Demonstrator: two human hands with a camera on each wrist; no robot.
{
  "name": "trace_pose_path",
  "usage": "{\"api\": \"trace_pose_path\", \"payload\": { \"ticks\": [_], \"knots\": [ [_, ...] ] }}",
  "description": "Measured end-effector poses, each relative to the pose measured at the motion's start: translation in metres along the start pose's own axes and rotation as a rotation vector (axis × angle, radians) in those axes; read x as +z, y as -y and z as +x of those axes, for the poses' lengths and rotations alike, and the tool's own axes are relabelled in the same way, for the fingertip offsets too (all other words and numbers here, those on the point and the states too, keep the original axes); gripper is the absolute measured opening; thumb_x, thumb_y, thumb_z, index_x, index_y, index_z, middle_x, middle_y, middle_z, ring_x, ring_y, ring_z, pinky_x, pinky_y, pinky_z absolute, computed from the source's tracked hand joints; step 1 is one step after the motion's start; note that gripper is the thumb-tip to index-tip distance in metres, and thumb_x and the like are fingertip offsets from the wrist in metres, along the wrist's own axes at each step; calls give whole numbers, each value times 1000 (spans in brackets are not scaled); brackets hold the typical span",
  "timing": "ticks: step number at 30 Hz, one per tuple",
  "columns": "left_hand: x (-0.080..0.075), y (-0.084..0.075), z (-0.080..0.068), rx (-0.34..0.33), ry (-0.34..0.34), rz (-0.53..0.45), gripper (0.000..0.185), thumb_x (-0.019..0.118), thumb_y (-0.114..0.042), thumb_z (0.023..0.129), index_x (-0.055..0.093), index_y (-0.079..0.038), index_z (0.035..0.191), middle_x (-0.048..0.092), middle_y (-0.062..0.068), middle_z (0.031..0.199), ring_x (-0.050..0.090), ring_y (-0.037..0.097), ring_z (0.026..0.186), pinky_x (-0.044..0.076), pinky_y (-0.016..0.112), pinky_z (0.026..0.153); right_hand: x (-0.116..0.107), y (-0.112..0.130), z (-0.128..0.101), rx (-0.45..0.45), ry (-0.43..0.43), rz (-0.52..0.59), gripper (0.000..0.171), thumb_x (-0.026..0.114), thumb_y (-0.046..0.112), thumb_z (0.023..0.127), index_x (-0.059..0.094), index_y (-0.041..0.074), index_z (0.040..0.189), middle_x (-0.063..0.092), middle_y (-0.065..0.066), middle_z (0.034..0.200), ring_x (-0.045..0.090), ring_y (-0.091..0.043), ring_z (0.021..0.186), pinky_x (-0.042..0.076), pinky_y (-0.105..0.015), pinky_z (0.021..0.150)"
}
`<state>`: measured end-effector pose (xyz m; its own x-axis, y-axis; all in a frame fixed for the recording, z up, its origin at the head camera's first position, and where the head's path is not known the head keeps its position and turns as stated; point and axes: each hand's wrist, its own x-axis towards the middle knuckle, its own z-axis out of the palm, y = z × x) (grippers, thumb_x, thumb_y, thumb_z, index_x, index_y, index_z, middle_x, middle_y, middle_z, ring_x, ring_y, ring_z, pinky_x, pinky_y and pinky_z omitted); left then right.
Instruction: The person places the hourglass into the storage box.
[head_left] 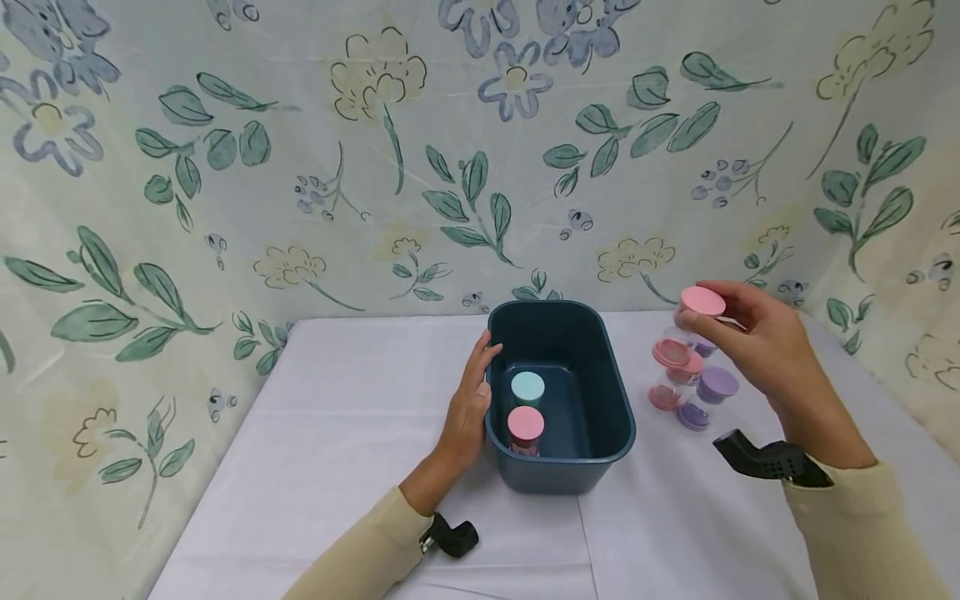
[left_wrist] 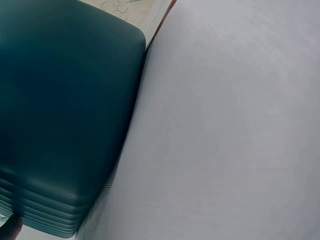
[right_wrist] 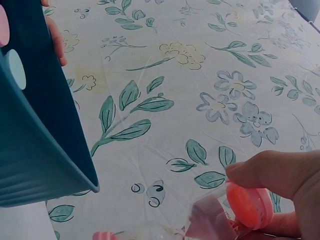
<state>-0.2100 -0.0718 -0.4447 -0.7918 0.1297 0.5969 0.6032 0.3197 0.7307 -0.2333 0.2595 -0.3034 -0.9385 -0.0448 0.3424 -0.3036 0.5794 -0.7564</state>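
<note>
My right hand (head_left: 757, 333) pinches a sand timer with a pink cap (head_left: 702, 301) above a cluster of similar timers. In the right wrist view its clear body (right_wrist: 212, 217) shows pink contents. My left hand (head_left: 468, 408) rests against the left side of a dark teal bin (head_left: 562, 475), its fingers extended along the rim. Within the bin stand a mint-capped timer (head_left: 528, 387) and a pink-capped timer (head_left: 526, 423). Below my right hand are pink timers (head_left: 671, 352) and purple timers (head_left: 717, 383), partly overlapping; how many is hard to tell.
A white cloth covers the table (head_left: 360, 417) beneath the bin. Behind it hangs a floral-patterned sheet (head_left: 420, 208). The bin stands between my left hand and the timer cluster, its near wall toward me.
</note>
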Motion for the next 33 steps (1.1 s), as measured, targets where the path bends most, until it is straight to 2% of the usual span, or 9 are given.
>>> {"api": "trace_pose_path", "payload": {
  "ticks": [8, 15, 21, 29, 33],
  "knots": [
    [1, -2, 0, -16, 3, -34, 55, 27, -21, 97, 30, -9, 151, 12, 5, 162, 12, 25, 147, 18, 62, 111, 6, 11, 5, -18, 26, 12, 59, 69, 38, 87, 50, 17, 139, 56, -5, 128, 53, -12, 109, 44, -6, 80],
    [1, -2, 0, -9, 3, -6, 55, 25, -31, 99, 29, -12, 151, 12, 1, 162, 12, 20, 147, 19, 60, 111, 10, 22, 10, -47, 40, 26, 58, 69, 36, 87, 51, 19, 139, 56, -6, 130, 54, -16, 111, 46, -11, 84],
    [0, -1, 0, 17, 3, -7, 54, 25, -25, 99, 29, -15, 151, 13, 1, 162, 11, 21, 148, 16, 61, 112, 16, 31, 12, -65, 38, 43, 56, 70, 36, 87, 53, 20, 137, 59, -2, 126, 55, -15, 109, 48, -16, 88],
    [-1, -2, 0, -4, -1, -8, 54, 24, -29, 99, 29, -20, 151, 12, -1, 162, 12, 19, 147, 18, 61, 112, 23, 50, 19, -48, 70, 65, 57, 69, 41, 87, 51, 22, 138, 58, -1, 126, 54, -15, 112, 49, -35, 95],
    [0, -1, 0, -7, 4, -16, 54, 24, -29, 98, 29, -21, 151, 12, -2, 162, 12, 18, 147, 18, 61, 111, 27, 55, 22, -77, 72, 80, 56, 69, 38, 87, 52, 20, 136, 59, -1, 124, 54, -14, 110, 49, -29, 94]
  ]
}}
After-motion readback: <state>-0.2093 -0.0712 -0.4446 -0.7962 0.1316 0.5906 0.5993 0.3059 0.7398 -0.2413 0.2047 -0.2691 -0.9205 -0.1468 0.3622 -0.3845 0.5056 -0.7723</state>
